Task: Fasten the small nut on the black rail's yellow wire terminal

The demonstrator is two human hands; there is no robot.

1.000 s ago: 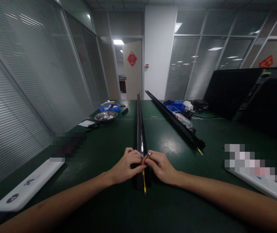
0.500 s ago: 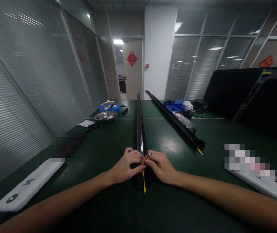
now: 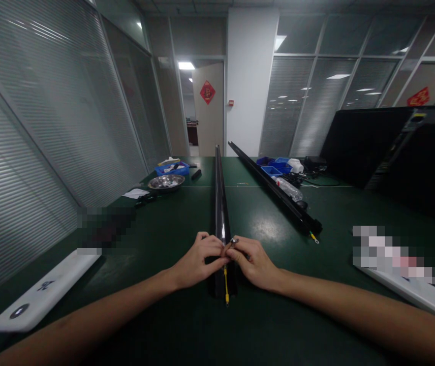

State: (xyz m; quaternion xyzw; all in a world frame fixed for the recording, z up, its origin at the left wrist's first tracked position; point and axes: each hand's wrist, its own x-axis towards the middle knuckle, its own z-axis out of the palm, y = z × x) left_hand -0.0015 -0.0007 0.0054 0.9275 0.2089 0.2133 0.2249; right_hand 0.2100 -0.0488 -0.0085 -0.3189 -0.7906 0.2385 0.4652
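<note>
A long black channel-shaped rail [image 3: 220, 203] lies lengthwise on the green table, pointing away from me. My left hand [image 3: 201, 256] and my right hand [image 3: 253, 262] meet over its near end, fingertips together. Both are closed, the fingers pinched, and they cover whatever is between them. A small shiny metal piece [image 3: 234, 240] shows at the right index finger; I cannot tell whether it is held or worn. Below the fingertips a yellow wire [image 3: 226, 287] with an end terminal hangs along the rail's near end.
To the right lies a second black rail [image 3: 278, 190] with a yellow-green ring-terminal lead [image 3: 314, 237]. Blue trays [image 3: 271, 171] and a plastic-wrapped bundle [image 3: 289, 188] sit beyond it. At left are a metal bowl [image 3: 166, 183] and a white device [image 3: 45, 292]. Large black panels [image 3: 366, 147] stand at right.
The hands stay at the same place on the rail. The shiny metal piece by the right index finger has shifted very slightly upward.
</note>
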